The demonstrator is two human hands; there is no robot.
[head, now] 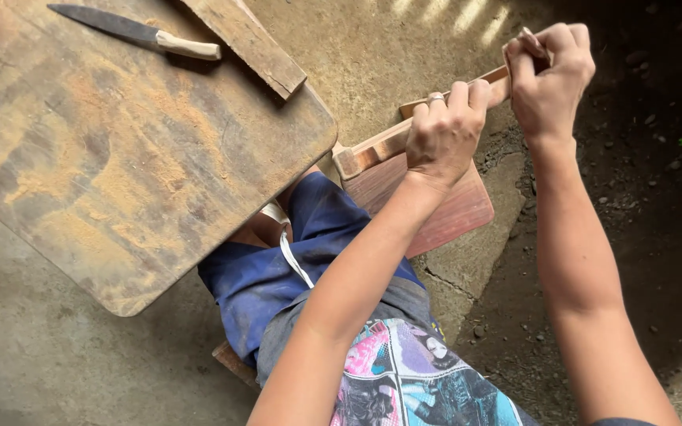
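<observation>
Head view: one look down at both hands and the lap.
Left hand [445, 130]: fingers curled tight around a long wooden strip [372, 146], a ring on one finger.
Right hand [548, 75]: closed in a fist at the strip's far end, pinching a small pale piece I cannot make out.
Wooden strip: runs slantwise from just left of the left hand up to the right hand, over a reddish board [451, 213] lying beneath the left wrist.
Worktable [120, 158]: well left of both hands, dusted with sawdust.
Knife [136, 31]: on the table's far side, pale handle, untouched.
Plank [246, 43]: beside the knife, nearer the hands.
Blue shorts [278, 268]: below the left forearm.
</observation>
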